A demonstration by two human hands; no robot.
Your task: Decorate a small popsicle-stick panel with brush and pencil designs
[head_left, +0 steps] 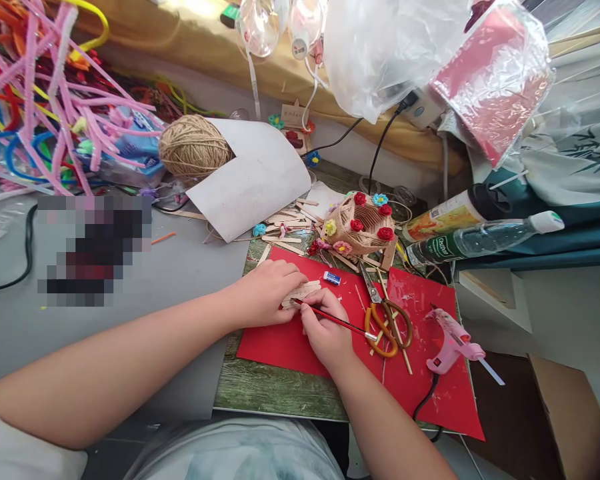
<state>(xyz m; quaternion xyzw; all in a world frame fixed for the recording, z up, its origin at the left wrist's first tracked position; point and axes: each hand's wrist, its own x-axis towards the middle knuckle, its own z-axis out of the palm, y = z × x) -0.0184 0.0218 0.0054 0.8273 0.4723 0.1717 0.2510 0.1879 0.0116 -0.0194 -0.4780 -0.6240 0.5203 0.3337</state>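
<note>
Pale, round-ended wooden sticks (305, 291), fast in left hand (270, 290); red-black pencil (337, 321), tight in right hand (329, 330)

Person wearing pale top (240, 453), white ground showing beneath washed-out blue-green print, soft-edged patches blurring into one another across front. Plain white sleeve (25, 450) covering left upper arm, hem ending near elbow, cloth appearing smooth and unpatterned. Left forearm (145, 357) and right forearm (380, 427) showing bare and slim, tapering toward wrists; left hand (267, 293) and right hand (327, 333) likewise going ungloved. Right sleeve falling outside view.
</note>
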